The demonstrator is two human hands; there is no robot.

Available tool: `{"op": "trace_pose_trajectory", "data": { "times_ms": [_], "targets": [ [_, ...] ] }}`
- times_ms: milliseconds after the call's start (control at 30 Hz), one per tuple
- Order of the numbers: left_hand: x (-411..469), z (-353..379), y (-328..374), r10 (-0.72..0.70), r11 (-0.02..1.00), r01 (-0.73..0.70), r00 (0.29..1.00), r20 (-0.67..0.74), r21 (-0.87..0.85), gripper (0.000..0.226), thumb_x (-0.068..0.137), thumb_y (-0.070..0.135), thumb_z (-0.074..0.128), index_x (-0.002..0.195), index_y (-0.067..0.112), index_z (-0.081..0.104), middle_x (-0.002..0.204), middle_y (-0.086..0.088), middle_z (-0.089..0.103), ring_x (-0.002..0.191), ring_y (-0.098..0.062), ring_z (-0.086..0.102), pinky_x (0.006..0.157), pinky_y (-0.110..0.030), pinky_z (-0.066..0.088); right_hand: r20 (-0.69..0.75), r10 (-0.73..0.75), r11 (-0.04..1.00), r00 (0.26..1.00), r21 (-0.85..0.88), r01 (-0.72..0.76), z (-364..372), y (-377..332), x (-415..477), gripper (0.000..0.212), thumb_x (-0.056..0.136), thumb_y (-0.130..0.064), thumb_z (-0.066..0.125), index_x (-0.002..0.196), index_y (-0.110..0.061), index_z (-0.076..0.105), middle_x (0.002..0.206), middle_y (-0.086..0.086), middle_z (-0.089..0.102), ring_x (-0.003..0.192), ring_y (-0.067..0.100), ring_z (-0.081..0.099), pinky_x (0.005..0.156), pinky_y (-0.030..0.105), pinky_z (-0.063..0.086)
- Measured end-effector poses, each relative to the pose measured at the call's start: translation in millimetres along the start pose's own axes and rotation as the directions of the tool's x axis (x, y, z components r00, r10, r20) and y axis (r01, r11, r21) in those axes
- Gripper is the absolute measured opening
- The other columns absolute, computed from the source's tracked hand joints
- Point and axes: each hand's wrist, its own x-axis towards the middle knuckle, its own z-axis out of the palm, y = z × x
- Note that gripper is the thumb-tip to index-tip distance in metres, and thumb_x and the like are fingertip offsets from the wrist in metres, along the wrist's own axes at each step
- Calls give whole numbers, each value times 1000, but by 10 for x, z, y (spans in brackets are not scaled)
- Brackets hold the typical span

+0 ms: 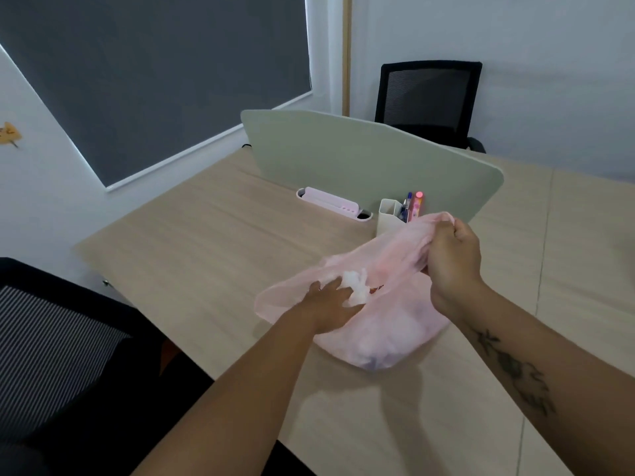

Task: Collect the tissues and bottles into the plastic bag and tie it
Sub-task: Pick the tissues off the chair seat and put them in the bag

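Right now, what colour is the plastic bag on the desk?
Pale, translucent pink plastic bag, seen in the head view.

Bag on desk, before divider

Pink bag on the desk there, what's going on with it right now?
A person is filling the pink plastic bag on the wooden desk. The right hand is closed on the bag's gathered rim and lifts it, holding the mouth open. The left hand is at the opening, pushing in a crumpled white tissue. Pale items already show through the bag's bottom. It is not tied yet.
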Motion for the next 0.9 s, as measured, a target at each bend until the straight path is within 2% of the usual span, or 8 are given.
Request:
{"op": "trace_pose_trajectory", "data": {
  "times_ms": [100, 200, 333, 500, 600, 733, 800, 900],
  "targets": [
    [-162, -209, -128, -66, 991, 67, 998, 18, -116, 86, 74, 89, 33, 146, 44, 39, 164, 5, 17, 151, -16, 2, 121, -42, 3, -61, 18, 1000, 998, -2, -18, -19, -47, 120, 29, 100, -26, 36, 94, -16, 62, 96, 7, 66, 84, 23, 62, 85, 51, 57],
    [-300, -329, -351, -40, 995, 32, 996, -81, -95, 59, 82, 73, 53, 131, 40, 60, 149, 8, 47, 143, -19, 28, 115, -35, 23, -114, 17, 1000, 993, -22, -19, -53, -42, 218, 28, 99, -26, 36, 81, -20, 56, 86, 0, 62, 83, 22, 59, 86, 50, 54],
    [-370, -262, -568, 86, 975, 48, 814, -574, 215, 38, 77, 49, 74, 91, 17, 58, 89, -3, 59, 90, -29, 60, 65, -33, 45, -170, 3, 999, 985, -37, -10, -100, -23, 313, 27, 98, -25, 35, 83, -18, 56, 87, 1, 60, 81, 21, 56, 81, 43, 53],
    [-445, -44, -863, -473, 881, 399, 706, -527, -255, 42, 86, 40, 66, 115, 11, 56, 113, -15, 59, 102, -37, 58, 78, -42, 49, -187, -49, 995, 981, -90, 33, -162, -62, 430, 28, 100, -25, 33, 101, -14, 59, 101, 3, 60, 88, 20, 55, 78, 31, 46],
    [-412, -170, -1007, -522, 740, 180, 761, -385, -648, 27, 93, 23, 49, 89, 2, 66, 95, -25, 68, 88, -37, 69, 74, -46, 58, -70, -14, 965, 997, -262, -4, -194, -116, 516, 32, 101, -24, 31, 109, -10, 59, 105, 7, 57, 93, 26, 54, 78, 32, 43],
    [-302, -967, -769, -653, 550, -72, 584, -482, -832, 26, 94, 18, 43, 85, 7, 64, 89, -19, 68, 83, -35, 68, 76, -52, 59, 29, -242, 815, 970, -537, 220, -178, -354, 614, 41, 105, -28, 29, 111, -1, 59, 103, 16, 58, 91, 31, 53, 76, 35, 40],
    [-282, -1320, -546, -619, 594, -177, 522, -587, -785, 26, 97, 17, 41, 93, 7, 64, 90, -12, 65, 81, -28, 63, 75, -38, 54, -51, -439, 783, 897, -511, 354, -119, -556, 592, 38, 105, -33, 25, 108, -8, 55, 96, 10, 57, 85, 27, 53, 71, 35, 40],
    [-384, -1584, -378, -418, 767, -129, 644, -641, -629, 29, 100, 16, 40, 94, 6, 67, 87, -8, 62, 78, -24, 57, 69, -31, 45, 68, -485, 712, 872, -548, 438, 51, -623, 584, 37, 105, -34, 25, 106, -11, 54, 95, 8, 59, 86, 29, 54, 71, 38, 43]
  ]
}}
